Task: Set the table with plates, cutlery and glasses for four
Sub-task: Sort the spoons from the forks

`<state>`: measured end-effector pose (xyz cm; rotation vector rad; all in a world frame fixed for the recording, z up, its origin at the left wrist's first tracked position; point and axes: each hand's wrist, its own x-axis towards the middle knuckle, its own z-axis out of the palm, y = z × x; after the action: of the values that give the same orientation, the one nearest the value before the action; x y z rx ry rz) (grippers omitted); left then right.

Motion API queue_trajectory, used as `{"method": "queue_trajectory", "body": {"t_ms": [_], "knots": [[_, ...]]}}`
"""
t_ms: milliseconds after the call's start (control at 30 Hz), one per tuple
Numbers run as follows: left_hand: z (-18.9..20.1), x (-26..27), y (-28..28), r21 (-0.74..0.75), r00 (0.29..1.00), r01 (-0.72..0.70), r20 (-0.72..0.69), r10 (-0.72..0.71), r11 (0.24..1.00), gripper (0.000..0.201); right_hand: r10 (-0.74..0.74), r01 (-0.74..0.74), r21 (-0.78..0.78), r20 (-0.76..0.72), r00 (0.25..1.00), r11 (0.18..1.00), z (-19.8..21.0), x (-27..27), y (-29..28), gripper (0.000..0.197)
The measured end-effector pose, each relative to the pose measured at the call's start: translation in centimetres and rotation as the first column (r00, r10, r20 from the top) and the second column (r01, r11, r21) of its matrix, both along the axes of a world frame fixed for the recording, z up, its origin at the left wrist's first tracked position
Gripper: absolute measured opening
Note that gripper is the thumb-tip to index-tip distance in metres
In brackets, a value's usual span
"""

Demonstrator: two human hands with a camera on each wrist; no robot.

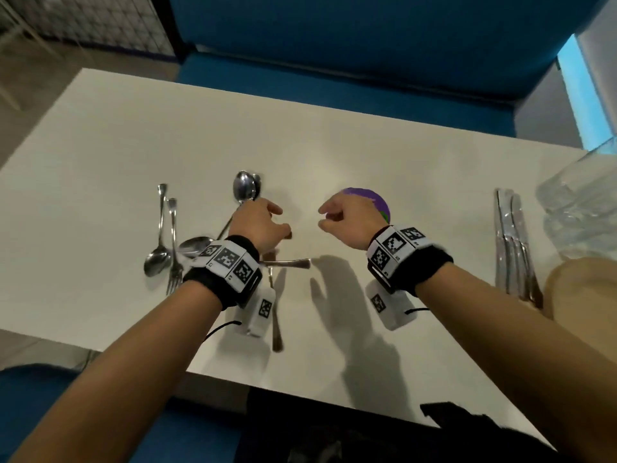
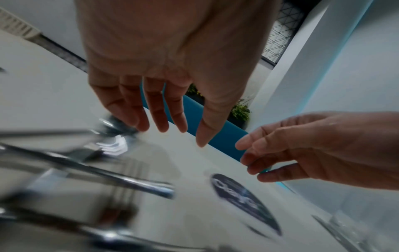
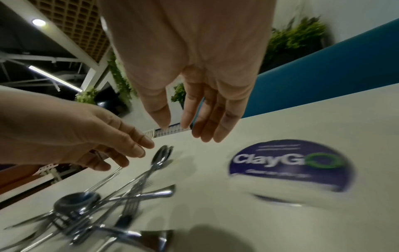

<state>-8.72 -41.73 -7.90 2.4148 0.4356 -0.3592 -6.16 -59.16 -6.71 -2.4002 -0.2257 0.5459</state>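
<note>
A loose pile of spoons and forks (image 1: 187, 248) lies on the white table (image 1: 367, 145), with two stacked spoon bowls (image 1: 246, 189) at its far end. My left hand (image 1: 280, 222) hovers over the pile, fingers relaxed and empty, as the left wrist view shows (image 2: 172, 131). My right hand (image 1: 325, 217) hangs beside it above bare table, fingers loosely bent, holding nothing (image 3: 190, 131). Several knives (image 1: 514, 248) lie in a row at the right. Clear glasses (image 1: 574, 208) and a beige plate stack (image 1: 581, 292) sit at the right edge.
A round purple sticker (image 1: 377, 198) is stuck on the table just beyond my right hand. A blue bench (image 1: 334, 61) runs along the far side. One spoon and a fork (image 1: 163, 235) lie apart at the left of the pile.
</note>
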Motion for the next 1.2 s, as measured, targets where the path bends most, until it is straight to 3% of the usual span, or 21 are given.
{"method": "queue_trajectory", "body": {"t_ms": [167, 267, 367, 567, 633, 733, 833, 933, 1033, 1100, 1133, 1200], "knots": [[-0.6, -1.4, 8.7, 0.050, 0.998, 0.038, -0.048, -0.035, 0.998, 0.025, 0.178, -0.173, -0.114, 0.038, 0.983, 0.978, -1.0, -0.7, 10.3, 0.025], [-1.2, -1.9, 12.1, 0.039, 0.996, 0.069, -0.064, -0.066, 0.997, 0.027, 0.329, -0.298, -0.319, 0.044, 0.943, 0.900, -2.5, -0.9, 14.9, 0.025], [-1.6, -2.1, 13.2, -0.009, 0.997, 0.074, -0.031, -0.074, 0.997, 0.028, 0.393, -0.334, -0.524, 0.002, 0.920, 0.784, -3.7, -1.1, 16.3, 0.026], [-2.4, -1.4, 14.9, -0.144, 0.993, -0.065, 0.088, 0.078, 0.987, 0.039, 0.502, -0.421, -0.608, -0.043, 0.864, 0.673, -4.2, -0.7, 16.9, 0.025], [-2.6, -1.1, 15.2, -0.202, 0.975, -0.143, 0.140, 0.173, 0.969, 0.047, 0.480, -0.414, -0.581, -0.045, 0.876, 0.701, -4.3, -0.4, 16.6, 0.025], [-2.7, -0.7, 15.8, -0.315, 0.939, -0.249, 0.153, 0.308, 0.916, 0.073, 0.272, -0.212, -0.435, 0.080, 0.959, 0.875, -3.9, 0.4, 16.1, 0.018], [-2.2, -0.3, 15.0, -0.356, 0.978, -0.189, 0.019, 0.210, 0.915, 0.073, 0.028, 0.017, -0.196, 0.220, 0.975, 0.980, -2.9, 1.7, 16.3, 0.014], [-1.7, 0.2, 12.8, -0.449, 0.999, -0.036, 0.007, 0.044, 0.893, 0.044, -0.082, 0.069, 0.084, 0.166, 0.983, 0.994, -1.9, 2.5, 17.3, 0.014], [-1.6, 1.0, 11.4, -0.695, 0.983, -0.156, -0.039, 0.180, 0.702, 0.037, -0.076, 0.057, 0.195, 0.092, 0.993, 0.979, -1.5, 2.5, 18.0, 0.021], [-1.4, 1.3, 11.4, -0.740, 0.951, -0.276, -0.120, 0.284, 0.614, 0.035, -0.093, 0.090, 0.280, -0.001, 0.996, 0.956, -1.8, 2.7, 17.6, 0.023], [-1.4, 1.5, 11.7, -0.721, 0.938, -0.318, -0.146, 0.314, 0.615, 0.034, -0.122, 0.131, 0.294, -0.047, 0.991, 0.947, -2.0, 2.9, 17.3, 0.023], [-1.4, 1.8, 12.2, -0.677, 0.924, -0.359, -0.160, 0.349, 0.642, 0.032, -0.205, 0.209, 0.135, -0.046, 0.978, 0.969, -2.9, 3.5, 16.5, 0.021]]}}
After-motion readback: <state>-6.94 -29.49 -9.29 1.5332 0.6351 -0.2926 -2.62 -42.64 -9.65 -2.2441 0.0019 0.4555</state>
